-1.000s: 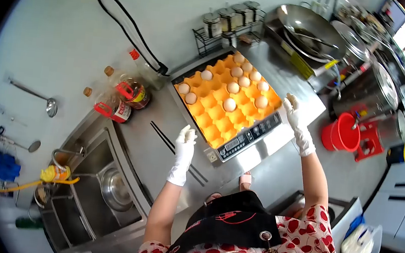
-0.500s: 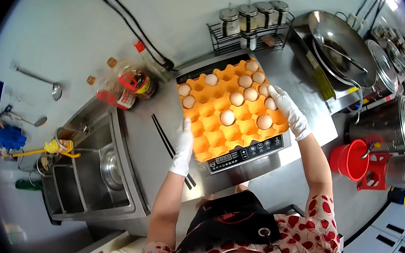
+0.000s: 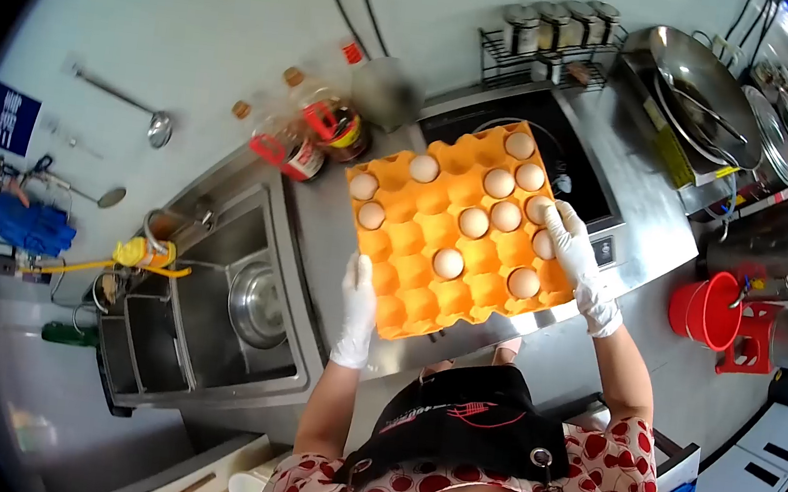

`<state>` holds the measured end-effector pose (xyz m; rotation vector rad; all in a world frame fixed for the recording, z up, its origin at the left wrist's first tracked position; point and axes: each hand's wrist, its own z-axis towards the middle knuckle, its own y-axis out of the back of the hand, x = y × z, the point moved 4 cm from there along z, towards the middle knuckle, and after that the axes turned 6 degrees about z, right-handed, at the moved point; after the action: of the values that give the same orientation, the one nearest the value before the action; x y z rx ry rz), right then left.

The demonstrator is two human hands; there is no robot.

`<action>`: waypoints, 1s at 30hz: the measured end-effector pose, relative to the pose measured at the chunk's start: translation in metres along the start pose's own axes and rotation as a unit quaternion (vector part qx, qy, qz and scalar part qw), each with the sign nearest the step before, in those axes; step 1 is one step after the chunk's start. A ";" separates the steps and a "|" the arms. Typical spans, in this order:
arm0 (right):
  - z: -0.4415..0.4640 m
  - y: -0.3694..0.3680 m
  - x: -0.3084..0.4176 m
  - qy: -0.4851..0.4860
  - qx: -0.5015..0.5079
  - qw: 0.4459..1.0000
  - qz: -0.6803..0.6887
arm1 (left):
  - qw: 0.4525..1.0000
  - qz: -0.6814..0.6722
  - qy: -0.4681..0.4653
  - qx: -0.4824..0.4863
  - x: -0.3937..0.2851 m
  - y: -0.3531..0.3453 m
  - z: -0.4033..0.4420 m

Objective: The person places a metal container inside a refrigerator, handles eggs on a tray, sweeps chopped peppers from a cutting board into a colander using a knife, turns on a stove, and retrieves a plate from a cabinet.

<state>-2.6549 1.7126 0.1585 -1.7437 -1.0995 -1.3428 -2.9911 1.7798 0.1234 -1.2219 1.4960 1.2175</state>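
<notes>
An orange egg tray (image 3: 415,234) with several eggs in it is held up between my gloved hands, over the steel counter. My left hand (image 3: 358,305) grips its left edge near the lower corner, fingers partly hidden under the tray. At the right edge my right hand (image 3: 578,252) holds on, its fingertips beside the eggs there. One egg (image 3: 448,263) sits near the tray's middle and another (image 3: 524,282) at the lower right. Behind the tray the black induction cooker (image 3: 569,159) is partly uncovered.
Sauce bottles (image 3: 334,132) stand at the back left, beyond the sink (image 3: 220,323). A rack of jars (image 3: 549,60) is against the wall. To the right are a wok (image 3: 704,87), a red bucket (image 3: 702,310) and a large steel pot (image 3: 772,255).
Both hands have closed on the tray's sides. The tray has come off the cooker, toward me and to the left, exposing the cooker top. The camera view has also shifted.
</notes>
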 end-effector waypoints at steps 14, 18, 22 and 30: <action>-0.053 -0.196 -0.131 -0.067 0.107 0.992 -0.004 | 0.989 0.120 -0.012 -0.087 0.062 0.202 -0.077; -0.063 -0.204 -0.147 -0.098 0.106 0.989 -0.024 | 0.992 0.084 0.029 -0.089 0.090 0.215 -0.086; -0.050 -0.195 -0.164 -0.119 0.129 0.984 -0.014 | 0.996 0.027 0.046 -0.074 0.107 0.201 -0.074; -0.045 -0.170 -0.120 0.102 0.013 0.930 -0.354 | 0.995 0.049 0.052 -0.068 0.110 0.200 -0.072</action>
<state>-2.8415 1.7183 0.0561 -1.1735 -1.6966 -1.8624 -3.2097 1.7010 0.0649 -1.3333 1.5852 1.3578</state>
